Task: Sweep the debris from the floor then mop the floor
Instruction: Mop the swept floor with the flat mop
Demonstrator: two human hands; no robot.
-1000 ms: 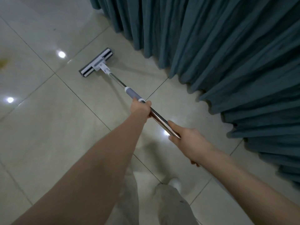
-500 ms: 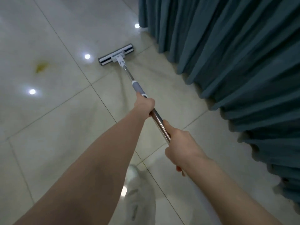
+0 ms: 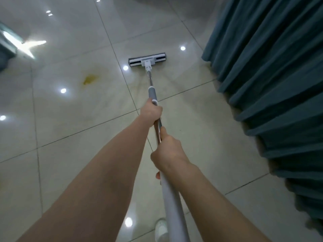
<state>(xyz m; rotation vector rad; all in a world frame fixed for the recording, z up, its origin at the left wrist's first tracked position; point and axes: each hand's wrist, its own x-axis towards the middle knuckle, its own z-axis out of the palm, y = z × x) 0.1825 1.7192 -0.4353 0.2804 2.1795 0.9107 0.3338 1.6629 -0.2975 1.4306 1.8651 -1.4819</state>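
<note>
A flat mop lies with its grey and white head (image 3: 147, 59) on the glossy tiled floor (image 3: 70, 119) ahead of me. Its metal handle (image 3: 150, 79) runs back toward me, with a grey sleeve near the middle. My left hand (image 3: 151, 111) grips the handle just below that sleeve. My right hand (image 3: 169, 153) grips it lower down, where the shaft turns white. A yellow stain (image 3: 90, 78) marks the tile to the left of the mop head.
A heavy teal curtain (image 3: 272, 84) hangs along the right side, its hem touching the floor close to the mop head. My white shoe (image 3: 160, 229) shows at the bottom. Ceiling lights glare off the tiles, and a dark object sits at the far left edge.
The view has swung right, so the mop now points straight ahead instead of up-left. The mop head sits farther from the curtain folds, and the yellow stain has come closer to it.
</note>
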